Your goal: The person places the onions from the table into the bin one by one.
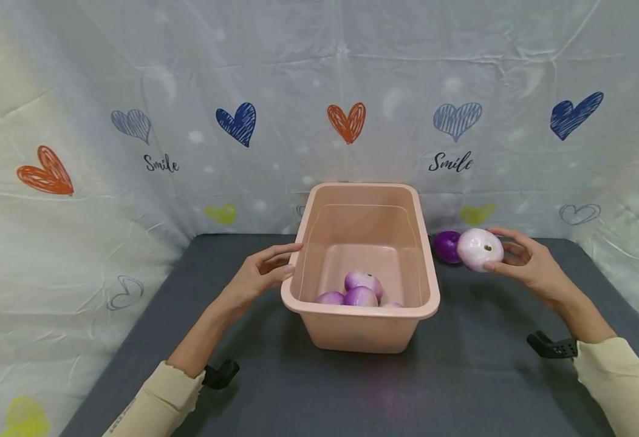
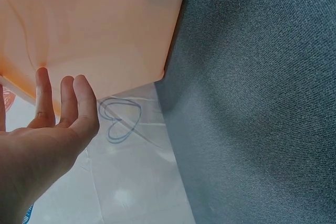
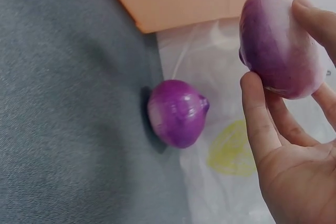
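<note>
Peach-pink plastic forms the rectangular tub (image 1: 426,267) standing in the middle of the dark grey felt tabletop (image 1: 461,376), its long axis running near to far and its open top facing up. Three pale purple-and-white onions (image 1: 361,291) lie clustered in its near end; the far half of its floor is bare. Right of the tub, the right hand (image 1: 533,267) holds a pale purple-and-white round onion (image 1: 480,249) raised off the tabletop, fingers curled round its back and underside. In the head view the onion's small dark end spot faces the camera; the onion is close to round, so I cannot tell its long axis. It hangs just right of the tub's far right corner, a little outside the rim. A dark purple onion (image 3: 177,112) lies on the tabletop at its far edge, against the heart-printed white backdrop sheet (image 1: 133,91), just left of the held one and close to the tub's right wall.

On the left, the left hand (image 1: 259,276) rests with straight, relaxed fingers against the outside of the tub's left wall near the rim, holding nothing. Bare tabletop stretches along both sides of the tub and across the near strip.
</note>
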Motion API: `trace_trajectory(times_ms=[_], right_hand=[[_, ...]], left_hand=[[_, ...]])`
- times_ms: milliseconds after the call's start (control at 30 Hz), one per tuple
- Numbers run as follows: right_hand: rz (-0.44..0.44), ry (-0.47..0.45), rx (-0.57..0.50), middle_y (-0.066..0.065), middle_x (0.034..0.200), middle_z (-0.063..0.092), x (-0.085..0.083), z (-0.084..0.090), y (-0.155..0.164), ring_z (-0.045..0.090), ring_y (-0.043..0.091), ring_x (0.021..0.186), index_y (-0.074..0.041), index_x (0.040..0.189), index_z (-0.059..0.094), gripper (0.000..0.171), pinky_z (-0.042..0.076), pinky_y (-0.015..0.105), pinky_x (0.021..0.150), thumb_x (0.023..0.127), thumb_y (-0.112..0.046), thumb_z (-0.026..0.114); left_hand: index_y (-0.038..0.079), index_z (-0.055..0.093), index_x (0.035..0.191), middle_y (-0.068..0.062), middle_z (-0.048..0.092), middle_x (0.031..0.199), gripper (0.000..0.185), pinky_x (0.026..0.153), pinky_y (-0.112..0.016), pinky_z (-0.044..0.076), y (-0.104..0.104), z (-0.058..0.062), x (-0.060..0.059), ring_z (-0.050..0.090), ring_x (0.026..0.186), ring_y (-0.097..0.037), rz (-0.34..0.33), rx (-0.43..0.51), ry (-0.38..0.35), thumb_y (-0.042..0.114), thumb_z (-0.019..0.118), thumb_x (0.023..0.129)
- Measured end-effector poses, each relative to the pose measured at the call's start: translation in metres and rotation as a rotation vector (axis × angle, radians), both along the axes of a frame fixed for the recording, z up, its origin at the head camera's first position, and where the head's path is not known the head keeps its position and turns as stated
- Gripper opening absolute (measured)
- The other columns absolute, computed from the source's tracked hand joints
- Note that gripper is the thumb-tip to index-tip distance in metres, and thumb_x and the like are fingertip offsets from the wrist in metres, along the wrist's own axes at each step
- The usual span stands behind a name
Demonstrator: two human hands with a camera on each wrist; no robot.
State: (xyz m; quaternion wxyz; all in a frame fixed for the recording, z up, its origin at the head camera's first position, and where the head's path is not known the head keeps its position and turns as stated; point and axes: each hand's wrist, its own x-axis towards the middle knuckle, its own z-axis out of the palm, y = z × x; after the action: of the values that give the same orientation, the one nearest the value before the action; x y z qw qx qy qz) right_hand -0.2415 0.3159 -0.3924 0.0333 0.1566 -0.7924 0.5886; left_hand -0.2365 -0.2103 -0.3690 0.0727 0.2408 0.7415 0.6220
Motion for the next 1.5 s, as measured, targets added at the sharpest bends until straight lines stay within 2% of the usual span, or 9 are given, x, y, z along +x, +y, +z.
trace_trajectory(times_ms=[267,467,733,1000,1267,1500], right_hand=[[0.089,-0.007,-0.135,0.009,0.134,0.052,0.000,0.015,-0.004,0.064,0.013,0.111,-0.012,0.150,0.048,0.063,0.056,0.027,0.083,0.094,0.008,0.069],[0.083,-0.001,-0.094,0.010,0.140,0.046,0.000,0.031,-0.012,0.063,0.015,0.112,-0.013,0.151,0.047,0.063,0.055,0.027,0.085,0.095,0.006,0.069],[0.066,-0.021,-0.086,0.014,0.140,0.047,-0.003,0.048,-0.026,0.063,0.018,0.114,-0.011,0.151,0.046,0.064,0.055,0.029,0.085,0.093,0.005,0.071],[0.080,-0.002,-0.076,0.013,0.144,0.045,-0.008,0.062,-0.036,0.061,0.019,0.116,-0.016,0.152,0.047,0.064,0.054,0.027,0.088,0.095,0.002,0.070],[0.146,0.032,-0.075,0.014,0.146,0.046,-0.015,0.073,-0.051,0.060,0.022,0.119,-0.014,0.151,0.048,0.064,0.054,0.031,0.089,0.094,0.005,0.070],[0.218,0.053,-0.090,0.016,0.144,0.048,-0.023,0.078,-0.065,0.060,0.026,0.119,-0.014,0.150,0.050,0.064,0.055,0.033,0.090,0.093,0.007,0.070]], left_hand=[[0.008,0.053,0.149,-0.014,0.053,0.146,0.050,0.099,-0.043,0.049,0.000,0.002,0.001,0.051,0.131,-0.031,0.001,0.004,-0.005,0.015,0.066,0.101],[0.007,0.053,0.148,-0.014,0.053,0.146,0.050,0.098,-0.043,0.050,0.000,0.003,0.001,0.052,0.131,-0.032,0.001,0.005,-0.006,0.014,0.066,0.101],[0.009,0.052,0.149,-0.016,0.053,0.145,0.051,0.099,-0.047,0.048,-0.002,0.002,0.001,0.053,0.130,-0.030,-0.017,-0.003,-0.006,0.017,0.065,0.101],[0.011,0.052,0.150,-0.012,0.053,0.146,0.052,0.102,-0.052,0.045,-0.001,0.004,0.002,0.051,0.132,-0.030,-0.022,0.000,-0.022,0.019,0.066,0.101],[0.011,0.053,0.150,-0.012,0.053,0.146,0.052,0.104,-0.054,0.043,-0.001,0.006,0.003,0.051,0.131,-0.030,-0.008,0.004,-0.031,0.019,0.067,0.100],[0.013,0.054,0.149,-0.011,0.054,0.145,0.051,0.101,-0.049,0.047,0.000,0.007,0.005,0.053,0.130,-0.029,0.002,0.007,-0.040,0.019,0.067,0.100]])
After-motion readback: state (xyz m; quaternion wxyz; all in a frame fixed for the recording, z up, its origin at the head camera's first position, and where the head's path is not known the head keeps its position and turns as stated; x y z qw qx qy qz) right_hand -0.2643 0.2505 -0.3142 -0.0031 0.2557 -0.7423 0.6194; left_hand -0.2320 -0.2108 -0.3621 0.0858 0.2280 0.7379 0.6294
